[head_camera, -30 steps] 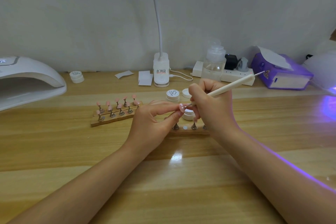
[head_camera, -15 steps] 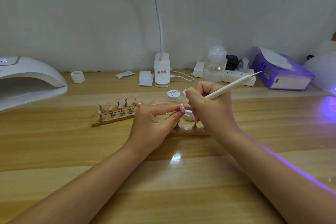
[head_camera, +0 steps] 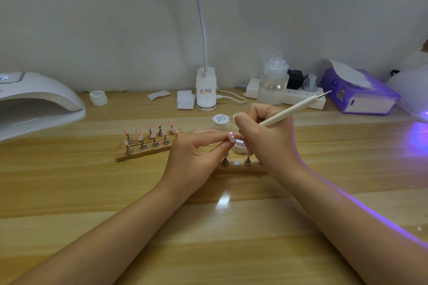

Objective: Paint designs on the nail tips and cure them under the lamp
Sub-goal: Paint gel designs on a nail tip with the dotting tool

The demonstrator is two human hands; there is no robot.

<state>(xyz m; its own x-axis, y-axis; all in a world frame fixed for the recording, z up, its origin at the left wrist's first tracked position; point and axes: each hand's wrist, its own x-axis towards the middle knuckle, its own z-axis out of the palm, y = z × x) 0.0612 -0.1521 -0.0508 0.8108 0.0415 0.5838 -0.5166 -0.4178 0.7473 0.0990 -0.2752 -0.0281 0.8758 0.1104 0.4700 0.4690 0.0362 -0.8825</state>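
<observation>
My left hand (head_camera: 196, 157) pinches a pink nail tip (head_camera: 231, 137) with white dots between thumb and forefinger, above the near wooden holder (head_camera: 240, 166). My right hand (head_camera: 266, 136) grips a cream dotting pen (head_camera: 289, 112) like a pencil, its lower end at the nail tip. A second wooden holder (head_camera: 141, 152) to the left carries several pink nail tips on metal stands. The white curing lamp (head_camera: 34, 104) sits at the far left. A white gel pot (head_camera: 220, 121) stands behind my hands, and another pot (head_camera: 239, 147) shows between them.
At the back stand a white desk lamp base (head_camera: 206, 90), a clear pump bottle (head_camera: 273, 85), a power strip (head_camera: 301, 99), a purple tissue box (head_camera: 361, 95) and another small pot (head_camera: 99, 97). Purple light glows at the right edge (head_camera: 419, 136).
The pen's upper end has tipped slightly lower and my right hand shifted a little; my left hand keeps holding the nail tip in the same spot.
</observation>
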